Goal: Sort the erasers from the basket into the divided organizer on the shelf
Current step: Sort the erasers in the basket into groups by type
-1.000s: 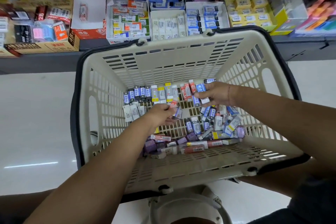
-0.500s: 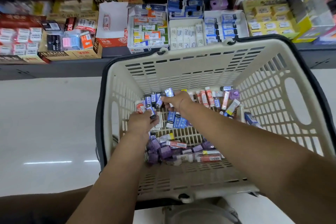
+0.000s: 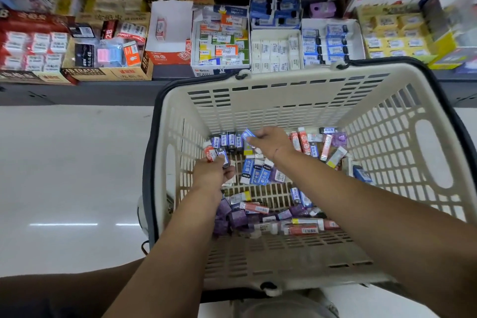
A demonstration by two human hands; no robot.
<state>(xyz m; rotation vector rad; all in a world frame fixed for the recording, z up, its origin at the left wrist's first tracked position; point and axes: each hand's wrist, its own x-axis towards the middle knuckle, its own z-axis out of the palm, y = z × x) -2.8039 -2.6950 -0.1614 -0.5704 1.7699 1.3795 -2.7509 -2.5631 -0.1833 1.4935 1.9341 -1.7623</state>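
Left hand gripped two erasers and right hand pinched a blue eraser at the basket's far-left corner. Loose erasers littered its floor, and boxes stood beyond its far rim.

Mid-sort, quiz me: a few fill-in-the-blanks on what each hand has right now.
1. The right hand pinches a ____ eraser.
2. The left hand grips a white-labelled eraser with a ____ top.
3. Both hands are ____ the basket.
Missing words: blue; red; inside.
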